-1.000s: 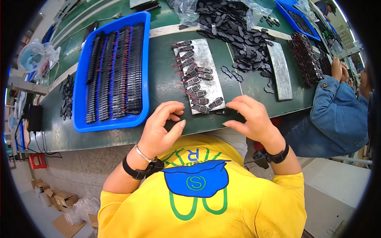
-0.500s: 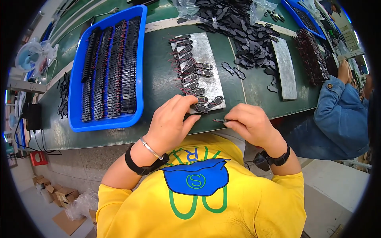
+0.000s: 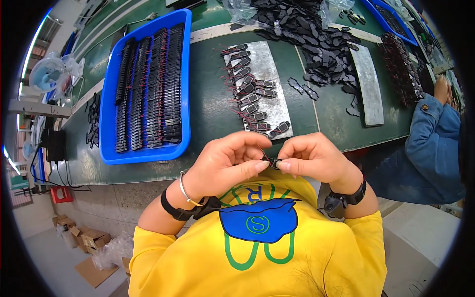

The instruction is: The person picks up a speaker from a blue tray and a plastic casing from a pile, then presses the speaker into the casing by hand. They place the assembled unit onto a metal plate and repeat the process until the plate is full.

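Observation:
Just over the table's front edge, my left hand (image 3: 220, 161) and my right hand (image 3: 316, 157) meet, both closed on a small black speaker (image 3: 271, 161) with thin dark red wires. The right thumb and forefinger pinch one end of it. At the other end is my left thumb, with the forefinger arched above the wires. My fingers partly hide the speaker. Right beyond my hands lies a grey metal plate (image 3: 276, 106), and several more wired speakers (image 3: 267, 92) rest on it, mostly along its left side.
To the left stands a blue tray (image 3: 186, 89) packed with rows of black parts. Black flat pieces (image 3: 324, 59) are heaped at the back right, near a second metal plate (image 3: 367, 89). A person's blue sleeve (image 3: 430, 123) is at the far right.
My left hand has left the speakers on the plate and come back to the table edge, joining my right hand at the small speaker. The view has shifted slightly.

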`<action>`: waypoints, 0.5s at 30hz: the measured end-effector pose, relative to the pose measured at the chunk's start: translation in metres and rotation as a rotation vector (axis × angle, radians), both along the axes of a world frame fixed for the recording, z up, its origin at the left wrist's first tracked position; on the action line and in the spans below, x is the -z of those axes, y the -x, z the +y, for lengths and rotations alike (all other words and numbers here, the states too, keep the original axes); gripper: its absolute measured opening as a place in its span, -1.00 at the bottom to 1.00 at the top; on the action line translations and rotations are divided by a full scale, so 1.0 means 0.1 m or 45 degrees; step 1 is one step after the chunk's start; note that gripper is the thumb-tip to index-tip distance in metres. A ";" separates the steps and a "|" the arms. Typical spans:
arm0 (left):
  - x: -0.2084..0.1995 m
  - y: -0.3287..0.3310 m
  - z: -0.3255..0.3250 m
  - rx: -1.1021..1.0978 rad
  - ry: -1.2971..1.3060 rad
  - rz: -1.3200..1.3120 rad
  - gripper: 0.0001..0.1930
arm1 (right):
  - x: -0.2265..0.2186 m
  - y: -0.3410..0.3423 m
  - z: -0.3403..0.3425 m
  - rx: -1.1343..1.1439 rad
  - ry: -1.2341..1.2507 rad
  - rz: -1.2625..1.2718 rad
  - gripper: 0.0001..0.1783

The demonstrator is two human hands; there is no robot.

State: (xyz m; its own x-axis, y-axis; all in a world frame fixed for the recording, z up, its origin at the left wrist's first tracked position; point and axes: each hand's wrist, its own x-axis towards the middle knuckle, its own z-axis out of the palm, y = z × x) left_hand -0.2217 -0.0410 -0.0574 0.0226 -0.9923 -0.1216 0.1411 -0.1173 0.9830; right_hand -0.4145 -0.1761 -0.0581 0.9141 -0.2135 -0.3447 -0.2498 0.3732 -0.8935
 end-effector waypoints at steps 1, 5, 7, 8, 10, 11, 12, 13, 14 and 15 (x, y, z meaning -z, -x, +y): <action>0.02 -0.01 0.01 0.051 -0.082 0.156 -0.76 | 0.00 -0.02 0.03 -0.002 -0.006 0.000 -0.86; 0.05 -0.04 0.01 -0.075 -0.154 0.227 -0.87 | 0.00 -0.13 0.20 0.260 0.884 -0.206 -0.76; 0.06 -0.04 0.00 -0.086 -0.190 0.262 -0.88 | 0.00 -0.17 0.24 0.375 1.453 -0.417 -0.68; 0.06 -0.04 -0.01 -0.095 -0.222 0.299 -0.89 | 0.01 -0.17 0.25 0.431 1.739 -0.522 -0.63; 0.07 -0.02 -0.01 -0.103 -0.256 0.336 -0.90 | 0.03 -0.17 0.26 0.407 1.757 -0.532 -0.62; 0.07 -0.01 0.00 -0.102 -0.241 0.354 -0.89 | 0.05 -0.17 0.26 0.381 1.775 -0.542 -0.60; 0.08 0.00 0.01 -0.101 -0.226 0.371 -0.88 | 0.07 -0.17 0.27 0.356 1.794 -0.554 -0.59; 0.09 0.01 0.01 -0.100 -0.211 0.389 -0.87 | 0.08 -0.16 0.28 0.357 1.793 -0.553 -0.59; 0.09 0.03 0.02 -0.100 -0.212 0.388 -0.87 | 0.09 -0.16 0.28 0.374 1.798 -0.559 -0.59; 0.08 0.05 0.02 -0.104 -0.202 0.364 -0.87 | 0.10 -0.15 0.29 0.391 1.802 -0.565 -0.59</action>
State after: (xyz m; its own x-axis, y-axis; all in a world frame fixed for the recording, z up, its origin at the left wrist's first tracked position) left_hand -0.2265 -0.0393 -0.0654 0.0439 -0.9569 -0.2872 0.4235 -0.2425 0.8728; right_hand -0.3996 -0.1474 -0.0684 0.7455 -0.3188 0.5853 0.0537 -0.8466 -0.5295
